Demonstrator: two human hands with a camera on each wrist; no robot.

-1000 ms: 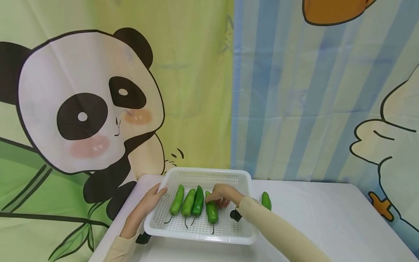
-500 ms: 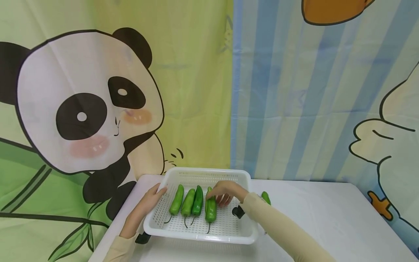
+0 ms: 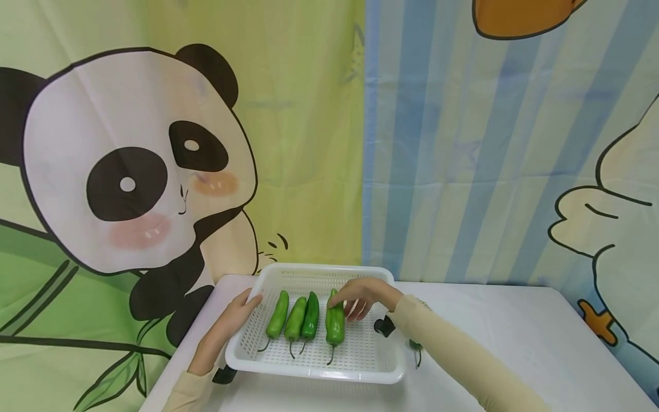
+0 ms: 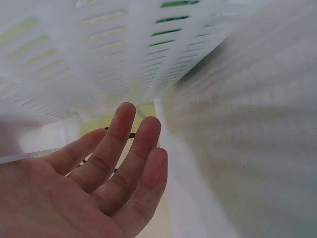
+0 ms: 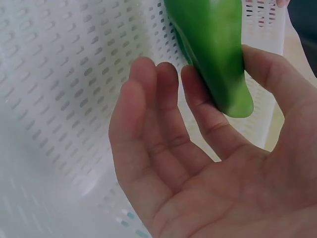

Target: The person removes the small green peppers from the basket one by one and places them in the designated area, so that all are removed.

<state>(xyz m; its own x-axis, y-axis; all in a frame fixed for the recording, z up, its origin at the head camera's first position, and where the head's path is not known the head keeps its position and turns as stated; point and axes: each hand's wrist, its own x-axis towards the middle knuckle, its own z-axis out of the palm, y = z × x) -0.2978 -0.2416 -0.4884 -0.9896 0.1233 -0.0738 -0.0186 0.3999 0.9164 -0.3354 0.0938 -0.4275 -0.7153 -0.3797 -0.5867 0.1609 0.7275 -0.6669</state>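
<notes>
My right hand (image 3: 366, 293) pinches a green pepper (image 3: 335, 327) by its tip between thumb and index finger, over the white basket (image 3: 309, 373). In the right wrist view the pepper (image 5: 213, 49) slants up from the fingertips while the other fingers stay free of it. To its left in the basket lie a light green pepper (image 3: 278, 316), another light one (image 3: 296, 320) and a darker one (image 3: 311, 316), stems toward me. My left hand (image 3: 237, 312) rests at the basket's left rim. The left wrist view shows its loosely straight fingers (image 4: 141, 148) beside the slotted outer wall; its thumb is hidden.
Just right of the basket, a further pepper (image 3: 416, 346) lies on the white table (image 3: 494, 337), mostly hidden by the right sleeve (image 3: 453, 355). A curtain (image 3: 309, 143) with a panda drawing hangs behind the table.
My right hand has moved slightly right and up, its fingers sliding to the pepper's tip end. The held pepper has shifted and straightened a little. My left hand and the basket stay put.
</notes>
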